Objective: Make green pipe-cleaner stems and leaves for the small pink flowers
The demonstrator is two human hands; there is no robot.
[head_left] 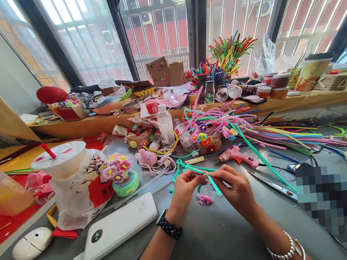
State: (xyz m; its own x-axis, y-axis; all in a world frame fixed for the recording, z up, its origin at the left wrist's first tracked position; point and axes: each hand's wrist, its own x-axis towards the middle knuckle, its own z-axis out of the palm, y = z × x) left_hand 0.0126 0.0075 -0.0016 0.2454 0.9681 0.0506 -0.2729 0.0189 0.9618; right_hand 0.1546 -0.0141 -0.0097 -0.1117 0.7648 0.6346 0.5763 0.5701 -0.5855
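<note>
Both hands meet over the grey table with teal pipe cleaners (215, 186) pinched between their fingertips. My left hand (187, 187), wearing a dark watch strap, grips them from the left side. From the right, my right hand (234, 185) closes thumb and forefinger on the same stems. A twisted teal piece (179, 166) extends behind my left hand. Below the fingers lies a small purple fuzzy scrap (204, 199). A pink glue gun (238, 156) rests beyond my right hand, with scissors (272, 184) to its right.
A white power bank (120, 229), a bagged drink cup (71, 179) and a flower pot ornament (123, 175) stand at left. Bundles of pipe cleaners (283, 133), bottles (165, 126) and a small flower basket (210, 143) fill the back. Jars and clutter line the window ledge (106, 121).
</note>
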